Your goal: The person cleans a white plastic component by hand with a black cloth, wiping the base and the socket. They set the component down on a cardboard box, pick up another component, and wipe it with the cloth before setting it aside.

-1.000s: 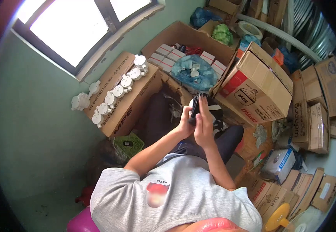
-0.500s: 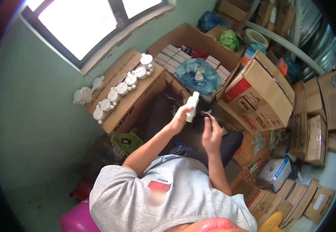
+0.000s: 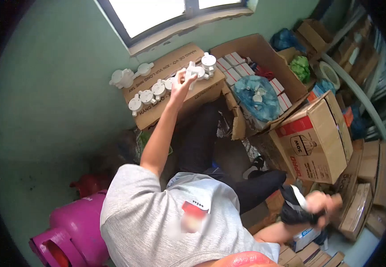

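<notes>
My left hand (image 3: 180, 89) reaches over a cardboard box, its fingers closed around a white conduit junction box (image 3: 192, 74). This piece stands edge-on among a row of similar round white junction boxes (image 3: 146, 96) with short spouts, partly hiding the row. More white pieces (image 3: 122, 78) are stacked at the carton's left end. Far to the right, my right hand (image 3: 322, 205) is smeared by motion, so its fingers cannot be made out. A black item with a white strip (image 3: 296, 207) overlaps the right wrist; whether the hand grips it is unclear.
The long cardboard box (image 3: 175, 109) stands under the window. Beside it an open carton (image 3: 242, 42) holds small white boxes and a blue plastic bag (image 3: 255, 95). A printed carton (image 3: 315, 138) tilts at right. A magenta gas cylinder (image 3: 75, 222) is at lower left.
My left hand has carried the white junction box forward from my lap to the row on the carton. My right hand has swung out to the right. The view has shifted.
</notes>
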Available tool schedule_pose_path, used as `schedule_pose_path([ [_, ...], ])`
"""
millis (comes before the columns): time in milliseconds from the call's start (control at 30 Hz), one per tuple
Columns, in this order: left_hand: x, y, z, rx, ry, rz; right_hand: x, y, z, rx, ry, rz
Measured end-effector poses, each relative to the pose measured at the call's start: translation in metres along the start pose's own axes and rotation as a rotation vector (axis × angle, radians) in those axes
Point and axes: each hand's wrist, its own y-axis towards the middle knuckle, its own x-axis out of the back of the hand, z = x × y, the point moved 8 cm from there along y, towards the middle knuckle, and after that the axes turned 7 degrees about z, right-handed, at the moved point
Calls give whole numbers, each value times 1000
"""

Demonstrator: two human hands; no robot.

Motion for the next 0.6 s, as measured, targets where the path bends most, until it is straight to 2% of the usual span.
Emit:
schedule_pose_path([
  [33,6,9,-11,11,-52,-45,38,-11,32,165,483,155],
  [67,11,22,-14,25,-98,-35,-12,13,63,206,883,435],
  [100,16,33,-16,-5,-65,-48,-42,29,89,119,822,1050],
  [133,19,44,-18,-36,-30,-59,-114,58,113,-127,238,1065],
  [200,14,58,-22,-62,-94,37,-171,74,139,-269,37,1369],
  [267,17,70,-21,-43,-31,76,-164,80,135,-265,48,1384],
  [333,-1,74,-31,-59,226,345,-165,82,138,-268,43,1404],
  [367,0,95,-6,-92,324,377,-165,83,138,-267,39,1414],
  [467,-10,94,-14,-42,367,486,-166,86,140,-268,22,1441],
  [600,-11,107,8,-20,401,549,-171,88,144,-273,0,1483],
])
